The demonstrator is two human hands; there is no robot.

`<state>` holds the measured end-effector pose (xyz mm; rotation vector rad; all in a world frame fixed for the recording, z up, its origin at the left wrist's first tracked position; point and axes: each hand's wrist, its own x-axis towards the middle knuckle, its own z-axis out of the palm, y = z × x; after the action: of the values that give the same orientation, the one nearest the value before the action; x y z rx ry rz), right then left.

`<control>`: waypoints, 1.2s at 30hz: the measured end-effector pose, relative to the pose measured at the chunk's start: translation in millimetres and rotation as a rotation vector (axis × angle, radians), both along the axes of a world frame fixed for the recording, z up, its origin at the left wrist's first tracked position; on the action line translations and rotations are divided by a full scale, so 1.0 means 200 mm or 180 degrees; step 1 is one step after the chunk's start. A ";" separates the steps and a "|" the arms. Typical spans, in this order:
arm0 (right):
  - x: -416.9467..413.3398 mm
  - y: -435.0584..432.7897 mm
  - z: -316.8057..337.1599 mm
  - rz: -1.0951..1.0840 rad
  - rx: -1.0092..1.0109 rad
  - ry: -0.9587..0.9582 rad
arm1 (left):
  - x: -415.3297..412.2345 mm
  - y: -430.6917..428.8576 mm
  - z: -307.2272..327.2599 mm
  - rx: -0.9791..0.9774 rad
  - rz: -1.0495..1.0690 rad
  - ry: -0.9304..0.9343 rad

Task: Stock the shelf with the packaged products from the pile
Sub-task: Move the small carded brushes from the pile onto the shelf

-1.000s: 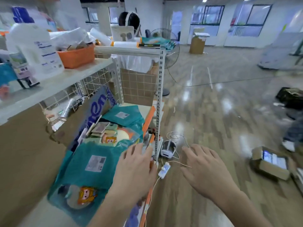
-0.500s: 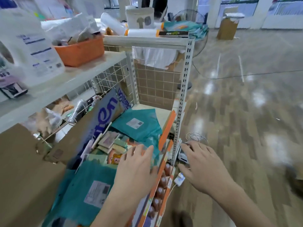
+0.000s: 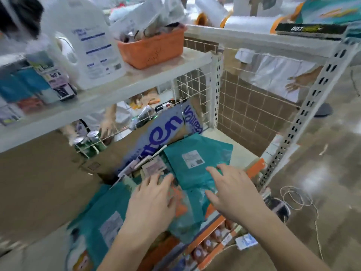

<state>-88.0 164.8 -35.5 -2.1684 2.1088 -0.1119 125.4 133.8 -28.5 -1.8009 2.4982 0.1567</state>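
the teal packs (image 3: 195,165) lie heaped on the low shelf (image 3: 244,153), leaning against a printed box (image 3: 162,130). the left hand (image 3: 152,202) and right hand (image 3: 234,194) sit over them, fingers spread and gripping nothing, likely placed to gather or flatten the heap.

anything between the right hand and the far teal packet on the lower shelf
Nothing visible. The right hand, open, is over the near edge of the teal packet, with no other item between them. Whether the fingers touch it cannot be told.
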 end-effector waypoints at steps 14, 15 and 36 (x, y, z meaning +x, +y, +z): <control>0.33 -0.24 0.01 0.0799 0.0079 0.0039 | 0.35 0.07 0.01 -0.0131 0.1011 0.0264; 0.34 -0.24 0.01 0.0760 0.0097 0.0037 | 0.37 0.06 0.00 -0.0137 0.1008 0.0257; 0.49 -1.01 -0.32 0.0836 0.0883 -0.0335 | 0.34 -0.07 -0.28 0.0690 0.1936 0.0036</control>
<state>10.3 -36.9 -100.4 -2.1910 1.6550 0.0833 192.4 120.0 -85.0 -2.3839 1.7698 0.4401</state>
